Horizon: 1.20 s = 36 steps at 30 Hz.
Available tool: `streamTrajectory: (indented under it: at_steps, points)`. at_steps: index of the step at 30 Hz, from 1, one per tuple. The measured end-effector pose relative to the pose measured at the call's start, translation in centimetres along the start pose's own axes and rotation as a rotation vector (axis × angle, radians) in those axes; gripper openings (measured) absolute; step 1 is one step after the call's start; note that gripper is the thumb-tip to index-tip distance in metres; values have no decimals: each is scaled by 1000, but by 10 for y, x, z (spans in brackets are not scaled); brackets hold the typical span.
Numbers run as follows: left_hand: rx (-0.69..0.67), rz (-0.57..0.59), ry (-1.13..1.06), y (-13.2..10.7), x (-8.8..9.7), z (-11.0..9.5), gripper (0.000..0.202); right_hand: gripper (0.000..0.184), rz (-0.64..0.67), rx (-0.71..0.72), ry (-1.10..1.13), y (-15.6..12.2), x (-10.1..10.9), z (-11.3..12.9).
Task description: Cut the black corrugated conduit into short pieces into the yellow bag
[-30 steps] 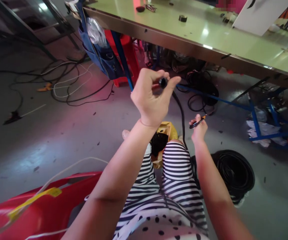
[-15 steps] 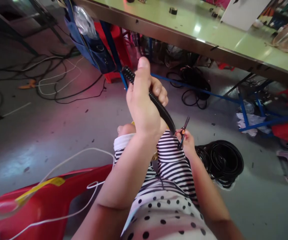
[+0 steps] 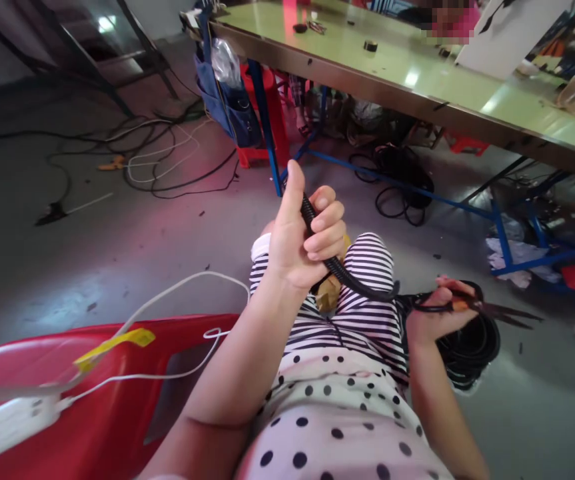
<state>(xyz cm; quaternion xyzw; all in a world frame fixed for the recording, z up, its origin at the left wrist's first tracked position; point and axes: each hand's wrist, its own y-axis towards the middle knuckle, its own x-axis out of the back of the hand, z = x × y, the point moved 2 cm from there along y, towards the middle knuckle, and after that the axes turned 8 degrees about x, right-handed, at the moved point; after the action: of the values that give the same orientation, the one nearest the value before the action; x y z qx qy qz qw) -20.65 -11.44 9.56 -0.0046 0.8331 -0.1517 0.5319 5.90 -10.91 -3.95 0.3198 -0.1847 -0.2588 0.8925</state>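
My left hand (image 3: 302, 243) is closed around a black corrugated tube (image 3: 347, 275), thumb up along it, held above my striped knees. The tube runs down to the right toward a black coil (image 3: 472, 347) lying on the floor. Lower at the right, my right hand (image 3: 434, 317) grips a pair of pliers (image 3: 497, 310) with orange-and-black handles, jaws pointing right over that coil.
A long green-topped workbench (image 3: 417, 73) on blue legs crosses the top; a person sits behind it. Cables sprawl on the grey floor at left (image 3: 157, 160) and under the bench. A red plastic bin (image 3: 67, 400) with a white power strip (image 3: 7, 427) sits at my lower left.
My left hand slid along the tube, so its end no longer sticks out above my fist. My right hand swung out to the right with the pliers, now lying sideways.
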Motion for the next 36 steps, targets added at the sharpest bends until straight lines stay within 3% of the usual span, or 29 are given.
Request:
streamTrajectory:
  at_steps: [1,2,6,10,15,20,26,30,36]
  points:
    - [9,8,-16,0,8,2,60,47,-19,65,4,-4,15,-1]
    - [10,15,-39,2,17,4,60,47,91,47,-4,-11,27,-4]
    - [49,-36,-144,26,53,19,57,32,643,-275,-154,-72,66,-19]
    - [189,-201,-223,53,84,37,54,33,769,-331,-225,-122,84,-14]
    - [178,-351,-283,69,114,42,51,34,961,-417,-209,-110,75,1]
    - [75,-510,-175,59,133,40,43,41,895,-511,-198,-93,48,9]
    - [39,-460,-175,35,147,29,36,39,911,-585,-17,-100,9,20]
    - [30,-462,-172,28,157,22,37,38,954,-610,0,-102,8,18]
    - [83,-477,-160,35,160,26,35,39,904,-651,51,-104,10,13]
